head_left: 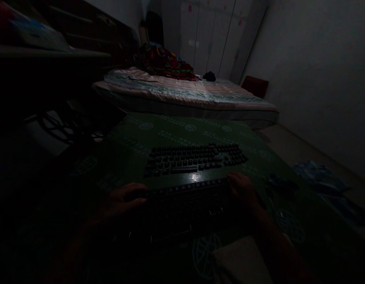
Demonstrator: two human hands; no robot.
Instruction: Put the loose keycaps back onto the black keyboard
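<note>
A black keyboard (182, 209) lies across the near part of the green table, many of its key places looking bare in the dim light. At its left end is my left hand (125, 197), closed with fingers and thumb on the edge. My right hand (243, 191) is closed round the far right corner. A row of keys remains along the keyboard's far side. Just beyond it, loose black keycaps (182, 161) lie in rows in a keyboard layout, with some gaps. Darkness hides most of the keyboard's near edge.
The green table (167, 130) has printed globe marks. A folded pale cloth (241, 260) lies near my right forearm. Small dark items (280, 182) sit at the table's right. Past the table stands a bed (200, 94); a sewing-machine-like stand (56, 126) is left; crumpled fabric (321, 175) lies right.
</note>
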